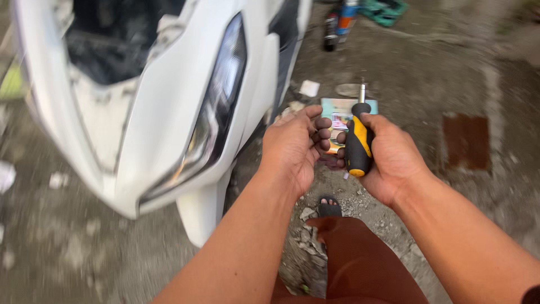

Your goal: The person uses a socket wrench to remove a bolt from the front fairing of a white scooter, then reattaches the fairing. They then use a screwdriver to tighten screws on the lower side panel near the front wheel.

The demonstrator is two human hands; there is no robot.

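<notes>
Nearest to us are our own forearms and a knee in rust-brown shorts (360, 264), with a sandalled foot (329, 207) just past it on the gravelly ground (478, 73). We take the white scooter (169, 112) as our landmark. Our right hand (394, 157) is to the right of its front panel, fingers wrapped firmly around the black-and-yellow handle of a screwdriver (358, 143), which stands nearly upright with its short metal tip pointing away from us. Our left hand (295, 146) sits between the scooter's edge and the screwdriver, fingers curled in narrow towards the palm; we cannot tell whether they hold anything small. The two hands almost touch. The left hand is close to the scooter's headlight (219, 107) edge, leaving little room on that side, while right of the screwdriver the ground lies open. A flat colourful packet (337, 107) lies on the ground just beyond the hands, and spray cans (339, 22) stand farther off, beyond the scooter's nose.
</notes>
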